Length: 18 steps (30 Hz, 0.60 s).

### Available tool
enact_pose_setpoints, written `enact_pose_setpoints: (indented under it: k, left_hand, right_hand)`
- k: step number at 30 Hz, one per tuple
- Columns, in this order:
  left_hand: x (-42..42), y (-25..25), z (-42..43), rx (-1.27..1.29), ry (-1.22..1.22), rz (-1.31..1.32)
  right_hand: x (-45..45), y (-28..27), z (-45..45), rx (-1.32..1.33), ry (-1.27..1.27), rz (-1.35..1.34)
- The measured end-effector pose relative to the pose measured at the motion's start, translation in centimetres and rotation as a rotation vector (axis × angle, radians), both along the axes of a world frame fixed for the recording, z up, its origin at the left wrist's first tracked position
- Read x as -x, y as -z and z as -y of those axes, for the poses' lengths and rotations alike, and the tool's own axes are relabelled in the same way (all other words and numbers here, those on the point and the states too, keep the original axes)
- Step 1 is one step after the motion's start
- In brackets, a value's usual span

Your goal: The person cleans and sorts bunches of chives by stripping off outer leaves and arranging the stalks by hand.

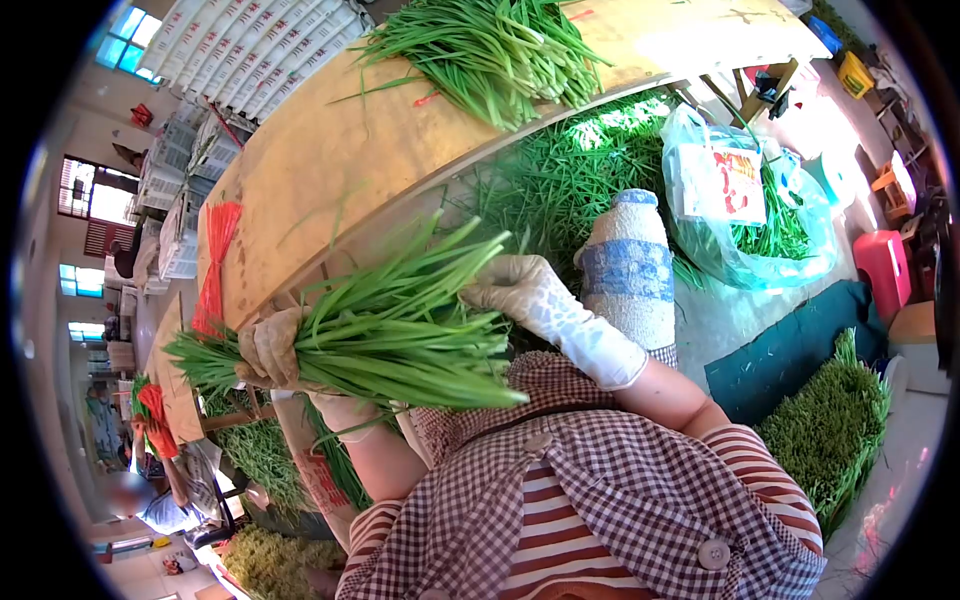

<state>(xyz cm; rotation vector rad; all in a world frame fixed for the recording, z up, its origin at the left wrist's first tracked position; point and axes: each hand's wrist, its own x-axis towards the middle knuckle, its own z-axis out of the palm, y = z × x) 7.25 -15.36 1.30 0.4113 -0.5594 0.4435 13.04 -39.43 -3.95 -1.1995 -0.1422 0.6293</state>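
Note:
A bundle of long green leafy stalks [400, 330] lies across my lap side of the wooden table [330, 150]. My left hand [272, 348], in a soiled glove, is wrapped round the bundle near one end. At the bundle's other side, my right hand [520, 285], in a white patterned glove, has its fingers pinched together at the leaf tips; whatever is between them is too small to name. Red ties [218, 265] lie on the table edge beyond my left hand. Another pile of green stalks [490, 60] rests on the far part of the table.
Loose greens [600, 150] cover the floor beyond my knee. A clear plastic bag [690, 220] of greens stands at the right, near a pink container [881, 272] and a stack of greens [830, 430]. Another person [180, 490] is at the far left.

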Motion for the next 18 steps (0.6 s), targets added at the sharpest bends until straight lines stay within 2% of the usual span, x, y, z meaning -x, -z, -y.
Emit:
enact_pose_setpoints:
  k: [2,4,6,8,10,11,12,14,15,16,18]
  left_hand:
    - [1.4,1.7,-1.2,-0.13,-0.097,-0.173]
    - [2.9,3.3,-2.8,-0.358,-0.257,-0.377]
    - [4.3,4.4,-4.5,-0.678,-0.458,-0.574]
    - [5.5,5.9,-5.6,-0.998,-0.614,-0.712]
    - [6.4,7.5,-6.3,-1.279,-0.72,-0.784]
    - [6.6,8.2,-6.4,-1.367,-0.745,-0.803]
    - [6.7,8.9,-6.7,-1.381,-0.741,-0.807]
    - [6.7,9.7,-7.3,-1.223,-0.636,-0.772]
    - [6.6,9.5,-7.1,-1.122,-0.572,-0.751]
    - [6.5,9.3,-7.0,-1.022,-0.51,-0.731]
    - [6.6,8.3,-6.9,-0.59,-0.161,-0.595]
  right_hand:
    - [0.1,-0.3,0.4,0.268,-0.064,0.184]
    - [-0.3,4.8,0.1,0.308,0.359,0.598]
    - [-2.0,4.2,3.1,0.464,0.363,0.303]
    - [-3.5,6.3,4.1,0.33,0.23,0.272]
    - [-3.0,3.7,3.6,0.083,0.044,0.254]
    - [-2.4,1.7,3.0,0.069,-0.04,0.181]
    - [-1.8,0.1,2.3,0.054,-0.124,0.109]
    - [-1.6,0.9,0.6,0.109,-0.259,0.146]
    - [-1.5,1.3,-0.1,0.136,-0.263,0.152]
    - [-1.4,1.5,-0.1,0.045,-0.229,0.115]
    - [-1.1,1.5,0.0,-0.133,-0.16,0.036]
